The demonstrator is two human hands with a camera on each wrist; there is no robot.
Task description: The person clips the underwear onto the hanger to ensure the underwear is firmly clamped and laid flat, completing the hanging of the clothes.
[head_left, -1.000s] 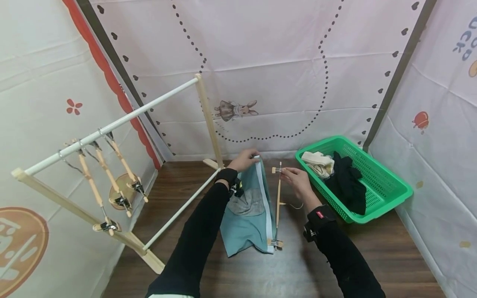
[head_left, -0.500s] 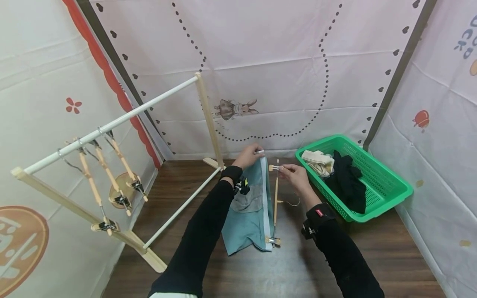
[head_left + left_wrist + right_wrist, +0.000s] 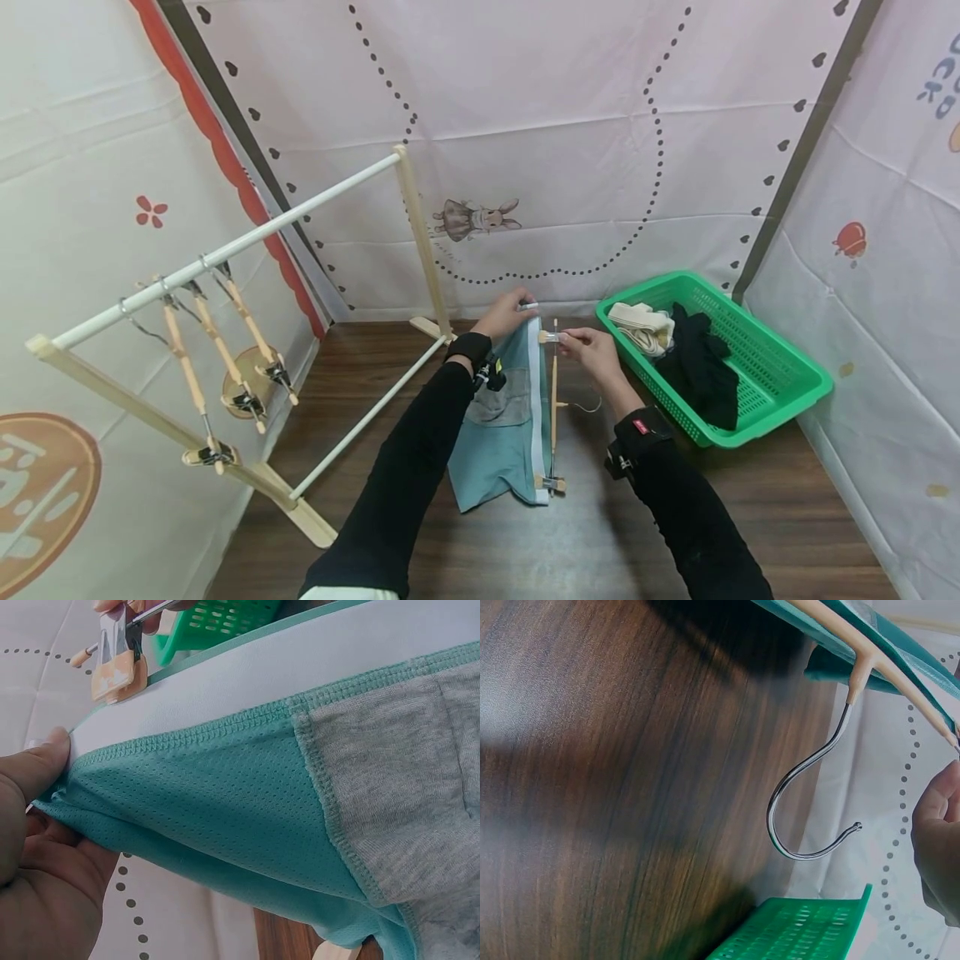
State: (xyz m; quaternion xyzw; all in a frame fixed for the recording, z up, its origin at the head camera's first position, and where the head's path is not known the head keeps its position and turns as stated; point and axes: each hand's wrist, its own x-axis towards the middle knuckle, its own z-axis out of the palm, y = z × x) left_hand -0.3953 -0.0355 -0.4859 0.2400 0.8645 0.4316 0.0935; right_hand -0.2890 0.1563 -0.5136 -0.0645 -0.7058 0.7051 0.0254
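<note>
Far left: pale patterned wall sheet (image 3: 90, 117). In front of it, wooden rack (image 3: 420, 242) with a white top rod (image 3: 300, 221); three clip hangers (image 3: 215, 337) hang from the rod, near its left half. A lower white rod (image 3: 367, 417) runs just above brown wood-grain floor (image 3: 480, 550).

Next, left hand (image 3: 504, 317), dark sleeve, reaching past the rack's far post. Fingers close together, pinching the far corner of a teal garment: thumb on top, other fingers beneath.

Teal garment (image 3: 483, 471) lies between the two hands, over the floor, white waistband (image 3: 537, 400) along its right edge, grey panel (image 3: 506, 400) toward the middle.

Along the waistband, a wooden hanger (image 3: 554, 392), lengthwise. Near clip (image 3: 551, 483) meets the near end of the waistband; far clip (image 3: 549, 337) has its wooden pads at the waistband edge, near the left hand. Whether it bites the cloth, cannot tell. Metal hook (image 3: 780, 795) points rightward.

Right hand (image 3: 596, 354): thumb and fingers drawn narrow, pinching the far clip's levers.

Right: green basket (image 3: 776, 358) on the floor, cream cloth (image 3: 641, 327) beside black cloth (image 3: 697, 367) inside
</note>
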